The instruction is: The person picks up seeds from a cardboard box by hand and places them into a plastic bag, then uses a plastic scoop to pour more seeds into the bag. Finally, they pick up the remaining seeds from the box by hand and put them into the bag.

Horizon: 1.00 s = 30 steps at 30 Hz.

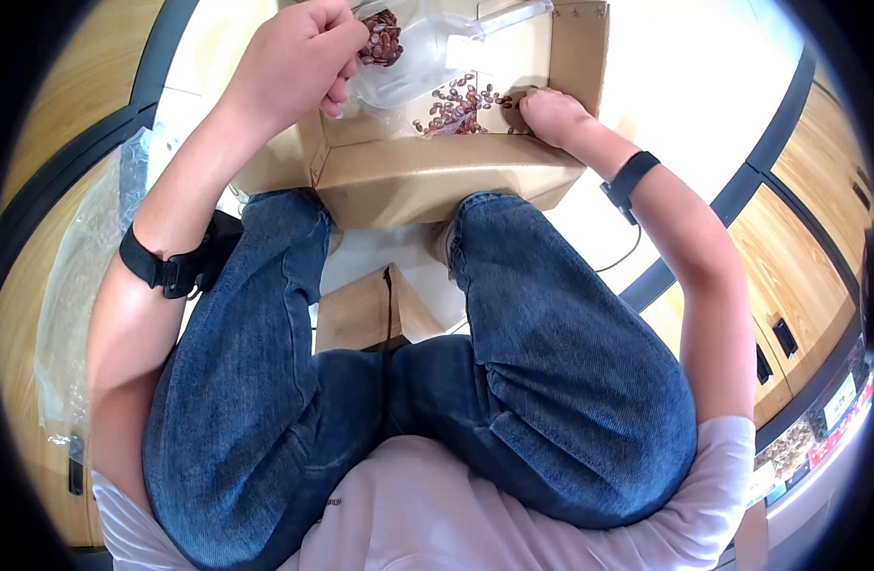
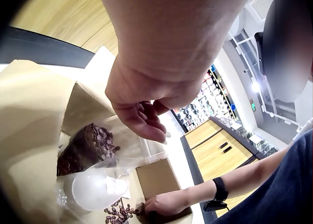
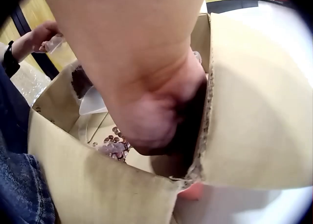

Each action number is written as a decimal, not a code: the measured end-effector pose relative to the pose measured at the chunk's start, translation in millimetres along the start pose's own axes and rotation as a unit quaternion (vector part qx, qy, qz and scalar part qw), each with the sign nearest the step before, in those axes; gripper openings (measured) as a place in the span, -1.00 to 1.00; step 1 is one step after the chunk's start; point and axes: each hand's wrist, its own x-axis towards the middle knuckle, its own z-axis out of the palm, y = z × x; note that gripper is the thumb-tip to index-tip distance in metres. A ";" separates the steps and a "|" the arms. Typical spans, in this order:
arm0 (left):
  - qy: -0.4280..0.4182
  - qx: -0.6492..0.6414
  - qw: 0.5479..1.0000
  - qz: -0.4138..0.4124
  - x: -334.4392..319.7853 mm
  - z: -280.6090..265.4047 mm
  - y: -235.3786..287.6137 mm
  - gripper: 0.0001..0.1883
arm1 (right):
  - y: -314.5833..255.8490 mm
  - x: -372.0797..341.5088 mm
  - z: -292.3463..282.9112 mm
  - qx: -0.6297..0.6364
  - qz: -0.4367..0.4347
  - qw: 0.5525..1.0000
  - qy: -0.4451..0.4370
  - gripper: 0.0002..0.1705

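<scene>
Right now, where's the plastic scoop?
In the head view, the plastic scoop is inside the cardboard box, right of the bagged seeds and just beyond the loose seeds.

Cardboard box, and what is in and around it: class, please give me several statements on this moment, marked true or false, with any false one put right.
1. A clear scoop lies in the cardboard box. True.
2. The right hand grips the scoop's handle. False: that hand is down inside the box, apart from the handle.
3. The left hand holds the plastic bag. True.
4. The plastic bag is empty. False: it has dark brown seeds in it.
5. Loose seeds lie on the bottom of the box. True.
6. The person wears white trousers. False: they are blue jeans.
</scene>
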 end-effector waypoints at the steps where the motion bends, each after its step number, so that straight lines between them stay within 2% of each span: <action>1: -0.001 0.002 1.000 0.002 0.4 -0.8 -0.2 -0.72 | 0.4 -1.7 -2.2 0.020 -0.004 0.999 -0.029 -0.74; 3: -0.002 0.002 1.000 0.003 -0.1 -1.8 -1.3 -0.72 | 0.8 -1.6 -1.6 0.038 -0.010 0.997 -0.060 -0.74; 5: -0.004 0.014 1.000 0.008 0.0 -2.8 -0.9 -0.72 | 0.6 0.3 -3.0 0.055 -0.062 0.991 -0.108 -0.75; 8: 0.006 0.000 0.999 -0.039 -4.1 -1.6 10.8 -0.84 | -0.9 0.4 -10.3 0.095 -0.076 0.981 -0.149 -0.75; 9: 0.005 0.000 0.999 -0.039 -4.3 -1.7 10.6 -0.84 | -1.1 2.3 -11.1 0.095 -0.075 0.981 -0.150 -0.75; 11: 0.009 -0.024 0.999 -0.040 -4.5 -2.7 9.5 -0.83 | 2.0 10.6 -10.2 0.125 -0.063 0.969 -0.204 -0.74; 14: 0.003 -0.017 1.000 -0.007 -4.1 -4.8 6.4 -0.83 | 10.4 17.2 1.9 0.178 -0.044 0.962 -0.203 -0.73; 19: -0.005 -0.042 0.999 -0.017 -4.1 -4.8 3.5 -0.83 | 8.9 13.5 15.3 0.159 -0.010 0.969 -0.189 -0.78; 21: -0.008 -0.045 0.999 -0.015 -3.7 -5.8 2.2 -0.83 | 7.7 9.5 16.9 0.182 -0.008 0.974 -0.131 -0.80; 24: -0.009 -0.048 0.999 -0.016 -2.1 -5.3 2.1 -0.82 | 9.6 4.6 12.6 0.249 -0.019 0.962 -0.112 -0.83; 27: -0.010 -0.039 0.999 -0.012 -1.3 -5.4 0.9 -0.81 | 8.1 1.4 10.8 0.243 -0.018 0.965 -0.099 -0.83; 30: -0.008 0.013 1.000 0.015 2.3 -5.0 -4.6 -0.71 | 9.4 4.5 11.4 0.229 -0.020 0.967 -0.111 -0.81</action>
